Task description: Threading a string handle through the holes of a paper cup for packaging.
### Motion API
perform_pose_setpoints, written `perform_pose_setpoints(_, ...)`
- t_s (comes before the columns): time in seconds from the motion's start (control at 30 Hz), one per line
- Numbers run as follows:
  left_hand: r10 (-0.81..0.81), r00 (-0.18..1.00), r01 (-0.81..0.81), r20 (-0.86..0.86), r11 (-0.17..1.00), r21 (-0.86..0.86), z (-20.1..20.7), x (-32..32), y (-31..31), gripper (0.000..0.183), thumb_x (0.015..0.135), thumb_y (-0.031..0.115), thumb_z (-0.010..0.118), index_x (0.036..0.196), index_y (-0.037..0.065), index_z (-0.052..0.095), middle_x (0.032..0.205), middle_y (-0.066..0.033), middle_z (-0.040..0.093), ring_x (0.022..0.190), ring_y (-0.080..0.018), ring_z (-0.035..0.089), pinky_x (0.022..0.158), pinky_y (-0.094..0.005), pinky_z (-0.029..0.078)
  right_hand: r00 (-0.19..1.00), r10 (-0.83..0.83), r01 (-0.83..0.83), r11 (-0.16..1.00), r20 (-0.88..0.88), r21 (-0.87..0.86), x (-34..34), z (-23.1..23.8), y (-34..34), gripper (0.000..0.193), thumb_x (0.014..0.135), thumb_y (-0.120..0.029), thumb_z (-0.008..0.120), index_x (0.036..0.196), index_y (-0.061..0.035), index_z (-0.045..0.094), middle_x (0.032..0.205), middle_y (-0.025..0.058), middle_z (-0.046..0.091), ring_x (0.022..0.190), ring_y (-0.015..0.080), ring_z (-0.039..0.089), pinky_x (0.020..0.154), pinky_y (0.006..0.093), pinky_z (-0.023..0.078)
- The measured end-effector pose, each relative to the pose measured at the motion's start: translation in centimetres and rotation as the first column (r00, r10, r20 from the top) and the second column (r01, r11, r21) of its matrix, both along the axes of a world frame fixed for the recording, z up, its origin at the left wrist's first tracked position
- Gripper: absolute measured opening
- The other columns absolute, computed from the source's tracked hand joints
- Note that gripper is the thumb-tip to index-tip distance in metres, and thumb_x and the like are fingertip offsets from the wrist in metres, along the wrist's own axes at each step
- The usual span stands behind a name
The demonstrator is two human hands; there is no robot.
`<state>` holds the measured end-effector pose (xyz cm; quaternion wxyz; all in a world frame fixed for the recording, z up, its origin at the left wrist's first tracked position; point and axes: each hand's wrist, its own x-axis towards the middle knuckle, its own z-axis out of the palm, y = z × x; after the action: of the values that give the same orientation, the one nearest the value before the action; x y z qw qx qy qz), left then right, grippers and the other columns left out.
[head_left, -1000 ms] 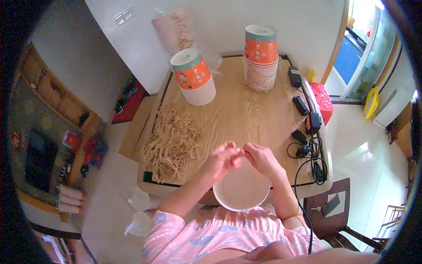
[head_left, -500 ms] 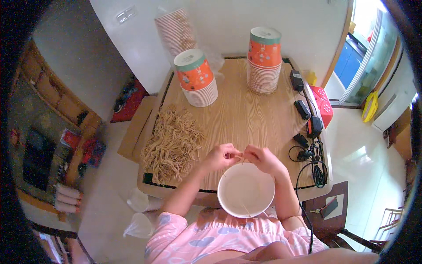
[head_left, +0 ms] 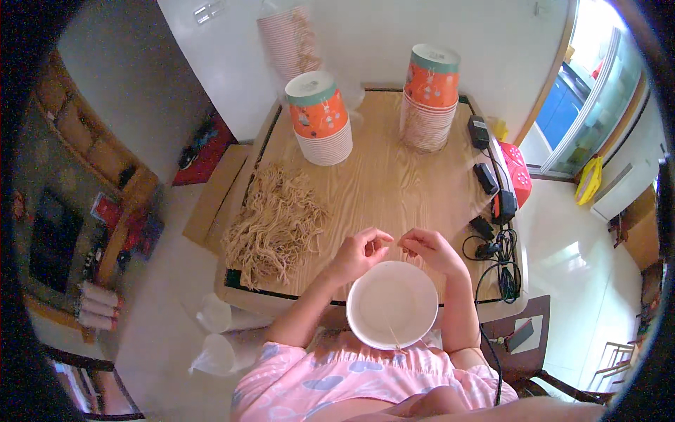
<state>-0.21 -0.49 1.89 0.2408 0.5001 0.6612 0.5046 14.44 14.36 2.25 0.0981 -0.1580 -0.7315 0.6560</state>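
Observation:
A white paper bucket sits mouth up at the table's near edge, against my clothing. A thin piece of twine lies over its near rim, with a small tuft at the rim. My left hand is just beyond the far rim, its fingers curled and a gap between thumb and index finger. Across from it, my right hand has its fingertips pinched together; whatever they hold is too small to make out. A heap of tan twine pieces lies on the table to the left.
Two upside-down stacks of orange-and-green paper buckets, left and right, stand on the wooden table. A bagged stack is behind. Black adapters and coiled cables line the right edge. Plastic bags hang at lower left.
My hands were together over the bucket's far rim; they have drawn apart. The left fingers have loosened from their pinch. The twine at the far left rim no longer shows.

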Motion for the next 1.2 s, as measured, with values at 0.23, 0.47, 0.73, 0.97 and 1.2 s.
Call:
perform_pose_setpoints(0.23,0.013,1.0,-0.014,0.02,0.999,0.041,1.3,0.3,-1.5,0.009,0.081,0.008,0.063,0.089,0.003,0.064,0.068,0.0,0.054,0.057,-0.0053,0.047,0.052,-0.0215,0.04,0.998,-0.053,0.054,0.996,-0.019,0.072,0.1,-0.1,-0.5,0.014,0.088,-0.011,0.054,0.089,-0.0003,0.063,0.078,0.0021,0.061,0.072,0.0087,0.054,0.067,0.0232,0.045)
perform_pose_setpoints(0.47,0.074,0.997,-0.071,-0.023,0.992,0.105,2.4,0.7,-1.4,0.007,0.082,0.006,0.061,0.087,0.003,0.064,0.073,-0.0018,0.057,0.058,-0.0071,0.049,0.052,-0.0228,0.041,0.983,-0.18,0.182,0.979,-0.032,0.088,1.2,4.8,-3.6,0.015,0.09,-0.01,0.051,0.095,0.0011,0.06,0.083,0.0044,0.063,0.078,0.0096,0.058,0.071,0.0234,0.046)
perform_pose_setpoints(0.73,-0.01,0.938,0.096,-0.347,0.968,0.233,5.5,4.8,-3.3,0.012,0.074,0.007,0.065,0.086,0.005,0.062,0.088,-0.0072,0.062,0.077,-0.0239,0.062,0.065,-0.0327,0.051,0.959,-0.235,0.228,0.972,-0.161,-0.056,2.3,5.9,-6.7,0.021,0.091,-0.009,0.051,0.105,0.0022,0.061,0.096,0.0114,0.065,0.089,0.0151,0.061,0.08,0.0274,0.049)
perform_pose_setpoints(0.97,-0.279,0.882,0.342,-0.38,0.934,0.107,4.2,5.4,-5.8,0.017,0.074,0.009,0.067,0.091,0.006,0.065,0.092,-0.0078,0.063,0.085,-0.0234,0.063,0.076,-0.0328,0.05,0.859,-0.416,0.197,0.805,-0.297,-0.559,2.5,4.7,-8.3,0.007,0.088,-0.001,0.052,0.094,0.0003,0.048,0.085,0.0142,0.062,0.076,0.0184,0.061,0.07,0.027,0.05)
perform_pose_setpoints(1.2,-0.014,0.983,-0.017,0.184,0.986,0.164,4.0,2.7,-5.9,0.018,0.077,0.008,0.066,0.095,0.004,0.064,0.09,-0.0056,0.06,0.085,-0.0135,0.057,0.074,-0.0266,0.045,0.911,-0.281,0.111,0.873,-0.303,-0.475,3.2,4.4,-9.7,0.018,0.089,0.001,0.048,0.099,-0.0068,0.035,0.079,0.0121,0.057,0.069,0.0139,0.056,0.059,0.0234,0.043)
